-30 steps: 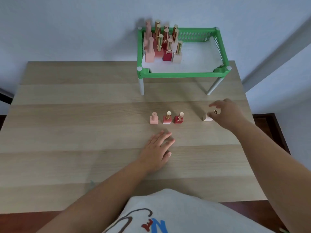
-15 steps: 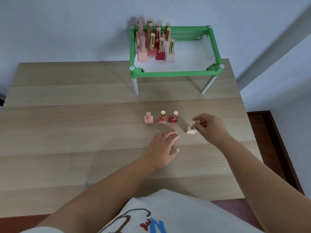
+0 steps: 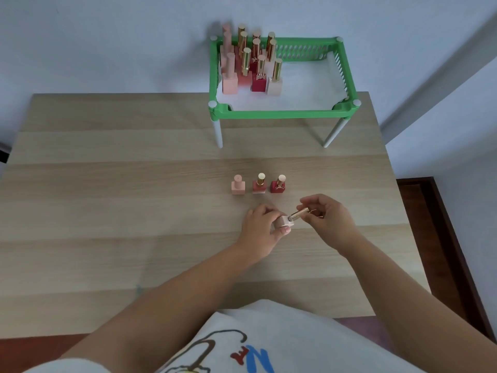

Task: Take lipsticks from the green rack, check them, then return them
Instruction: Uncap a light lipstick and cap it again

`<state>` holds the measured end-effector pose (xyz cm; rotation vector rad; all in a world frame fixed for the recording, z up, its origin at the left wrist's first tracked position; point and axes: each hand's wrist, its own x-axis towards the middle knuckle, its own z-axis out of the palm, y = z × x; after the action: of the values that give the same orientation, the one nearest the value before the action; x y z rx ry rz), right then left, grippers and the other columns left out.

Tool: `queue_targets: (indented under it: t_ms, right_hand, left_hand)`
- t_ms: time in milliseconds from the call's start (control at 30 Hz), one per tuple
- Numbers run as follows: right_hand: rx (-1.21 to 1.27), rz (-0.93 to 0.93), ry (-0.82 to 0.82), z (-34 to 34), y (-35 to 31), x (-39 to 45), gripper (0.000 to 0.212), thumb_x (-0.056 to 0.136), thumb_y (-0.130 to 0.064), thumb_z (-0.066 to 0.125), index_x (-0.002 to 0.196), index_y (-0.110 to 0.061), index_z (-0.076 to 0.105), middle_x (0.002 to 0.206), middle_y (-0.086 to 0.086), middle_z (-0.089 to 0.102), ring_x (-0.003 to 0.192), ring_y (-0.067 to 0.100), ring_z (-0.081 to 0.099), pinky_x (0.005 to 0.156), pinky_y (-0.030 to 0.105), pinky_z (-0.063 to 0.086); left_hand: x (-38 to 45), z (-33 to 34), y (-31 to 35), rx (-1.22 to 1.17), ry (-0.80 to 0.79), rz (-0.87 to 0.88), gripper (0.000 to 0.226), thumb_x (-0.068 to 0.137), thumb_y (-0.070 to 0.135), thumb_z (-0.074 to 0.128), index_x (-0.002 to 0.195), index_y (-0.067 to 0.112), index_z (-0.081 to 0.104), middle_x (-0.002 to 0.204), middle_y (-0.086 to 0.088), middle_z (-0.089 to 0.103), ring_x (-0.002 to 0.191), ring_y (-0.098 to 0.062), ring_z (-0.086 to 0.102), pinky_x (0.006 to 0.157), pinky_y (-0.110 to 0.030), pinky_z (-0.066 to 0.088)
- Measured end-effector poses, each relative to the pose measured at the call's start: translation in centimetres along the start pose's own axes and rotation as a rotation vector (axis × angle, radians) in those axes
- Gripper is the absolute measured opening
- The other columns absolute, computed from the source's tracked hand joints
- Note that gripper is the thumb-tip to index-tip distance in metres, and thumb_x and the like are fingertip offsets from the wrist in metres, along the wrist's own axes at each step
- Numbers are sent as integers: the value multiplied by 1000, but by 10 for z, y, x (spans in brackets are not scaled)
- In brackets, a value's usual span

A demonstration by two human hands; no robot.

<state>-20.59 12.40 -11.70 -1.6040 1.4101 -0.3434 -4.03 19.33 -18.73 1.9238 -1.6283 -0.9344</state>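
A pale wooden table filled most of the frame, set against a light blue wall. At the bottom centre lay the person's white shirt, printed with a red and blue design whose letters could not be read for sure. In the upper right stood the green rack on white legs, with a cluster of upright lipsticks packed in its left part. On the table at centre stood a row of three: a pink lipstick, a coral lipstick and a red lipstick. Just below them the left hand had its fingers clamped on the square base of a pale pink lipstick, tilted, while the right hand pinched its gold cap.
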Motion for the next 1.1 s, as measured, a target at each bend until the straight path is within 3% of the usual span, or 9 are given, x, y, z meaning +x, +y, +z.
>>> queue_targets:
  t_ms: [100, 200, 333, 533, 633, 767, 867, 1000, 1100]
  right_hand:
    - [-47, -3, -8, -5, 2, -3, 22, 79, -10, 70, 94, -26, 69, 84, -14, 70, 68, -9, 60, 71, 15, 45]
    - [-137, -40, -15, -7, 0, -8, 22, 79, -12, 72, 91, -30, 69, 81, -14, 66, 67, -10, 58, 59, 5, 41]
    - [-197, -170, -46, -8, -7, -13, 22, 78, -6, 71, 94, -22, 72, 94, -11, 65, 81, -3, 61, 71, 6, 44]
    - [-161, -230, -103, -13, -13, -17, 30, 80, -5, 69, 99, -27, 62, 86, -12, 66, 82, 5, 64, 78, 17, 51]
    - [-181, -261, -103, -15, -15, -18, 32, 81, -10, 69, 104, -26, 55, 83, -7, 66, 77, 10, 64, 73, 23, 52]
    - [-182, -232, -94, -15, -20, -17, 19, 86, -28, 64, 100, -32, 52, 70, -6, 67, 58, 2, 56, 55, 12, 41]
    - [-172, -210, -88, -15, -23, -15, 10, 89, -44, 55, 92, -35, 54, 63, -5, 68, 47, 0, 51, 47, 12, 38]
    - [-119, -253, -77, -20, -24, -17, 19, 79, -53, 61, 91, -38, 61, 82, -12, 66, 69, 1, 59, 61, 11, 46]
    - [-173, -348, -155, -22, -23, -18, 26, 74, -28, 77, 94, -35, 62, 94, -15, 64, 89, 3, 61, 79, 20, 51]
  left_hand:
    - [-3, -12, 2, -148, -57, -13, 33, 87, 34, 68, 118, 24, 67, 101, 3, 58, 93, -11, 55, 81, -20, 41]
    - [-7, -24, 5, -176, -48, 21, 28, 84, 31, 71, 111, 24, 69, 94, 6, 63, 77, 0, 52, 68, -9, 33]
    - [-14, -33, 9, -190, -17, 70, 27, 79, 30, 75, 104, 23, 69, 90, 10, 66, 75, 1, 53, 68, -12, 37]
    - [-21, -42, 13, -241, 11, 91, 27, 78, 25, 77, 104, 22, 69, 89, 3, 65, 83, -12, 59, 75, -27, 47]
    - [-24, -46, 16, -231, 35, 106, 27, 78, 23, 77, 104, 21, 70, 88, 2, 64, 82, -11, 57, 75, -23, 46]
    - [-26, -50, 21, -257, 66, 119, 29, 77, 19, 79, 105, 17, 70, 90, -2, 65, 82, -13, 58, 74, -17, 44]
    - [-28, -53, 23, -271, 85, 116, 29, 77, 18, 79, 105, 17, 71, 90, -2, 65, 82, -13, 58, 73, -16, 43]
    - [-30, -56, 23, -280, 104, 100, 28, 77, 18, 79, 104, 18, 71, 92, -2, 65, 83, -11, 58, 72, -12, 41]
    - [-30, -57, 21, -276, 105, 92, 28, 77, 18, 79, 104, 18, 71, 92, -2, 66, 83, -12, 58, 73, -16, 43]
